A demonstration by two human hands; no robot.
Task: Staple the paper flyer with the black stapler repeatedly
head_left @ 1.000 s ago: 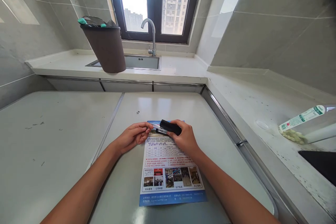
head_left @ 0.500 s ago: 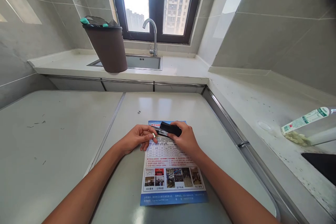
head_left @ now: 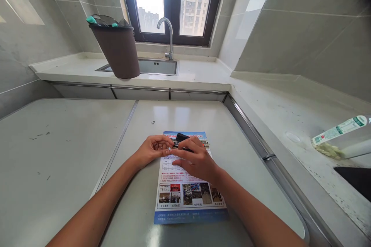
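A black stapler (head_left: 182, 137) with its top lifted off a silver rail is over the upper part of a printed flyer (head_left: 171, 197). My right hand (head_left: 197, 158) lies across the stapler, fingers curled over its body, and largely hides it. One right finger stretches to the fingertips of my left hand (head_left: 152, 148). The left hand is closed in a pinch at the stapler's front end. A tiny pale piece shows at its fingertips, too small to name. The flyer rests on the white folding table (head_left: 139, 208).
Small staple bits (head_left: 153, 122) lie beyond the flyer. Dark scraps (head_left: 40, 135) dot the table's left half. On the far counter stand a brown bin (head_left: 121, 52) and a sink (head_left: 159, 67) with a faucet (head_left: 171, 38). A clear bottle (head_left: 339, 135) is on the right counter.
My right hand has shifted from the stapler's back end toward the left fingers and now covers more of the stapler. The left hand's fingers have drawn closer together.
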